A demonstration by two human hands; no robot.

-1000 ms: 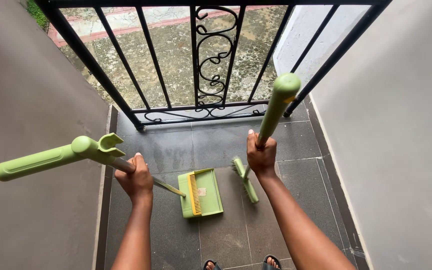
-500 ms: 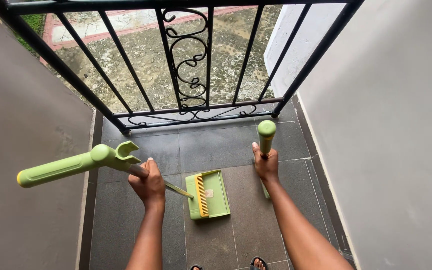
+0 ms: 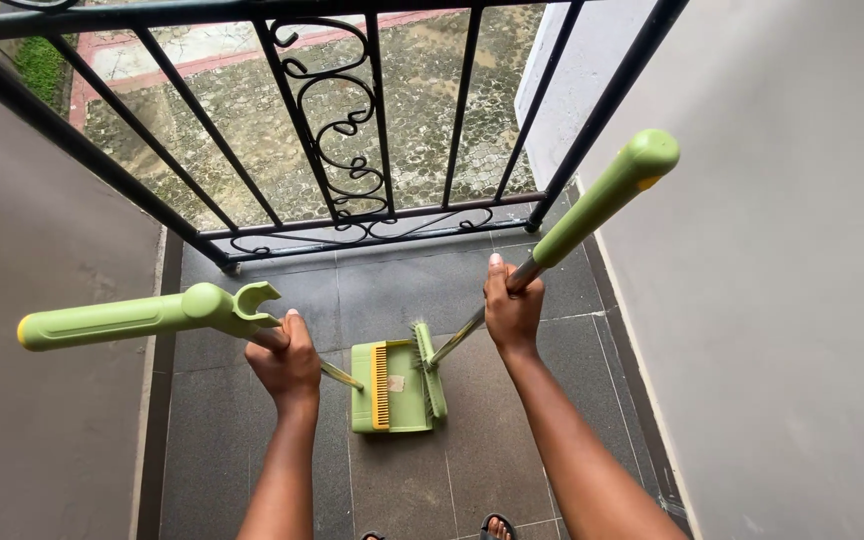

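**Q:** Hands and tools — how are they arranged on the balcony floor (image 3: 512,440)?

**A:** Two long-handled green tools are held, one in each hand. The left hand (image 3: 285,362) is wrapped around the metal shaft of the dustpan handle (image 3: 142,316), just below its green clip; the fingers are closed fully on the shaft. The right hand (image 3: 512,312) is closed around the shaft of the broom handle (image 3: 597,205), where the green grip meets the metal, with the thumb laid up along it.

**Q:** Where are the working ends found?

**A:** The green dustpan (image 3: 392,387), with its yellow comb, is set flat on the dark tiles between the two forearms. The broom head (image 3: 430,369) is seen at the dustpan's right edge, touching or just above it; which of the two cannot be told. The broom handle is tilted up and to the right, the dustpan handle up and to the left.

**Q:** What surrounds them?

**A:** A black iron railing (image 3: 352,130) with a scrolled panel is seen ahead, and plain walls (image 3: 802,300) are seen on both sides. Sandalled toes (image 3: 497,525) are visible at the bottom edge.
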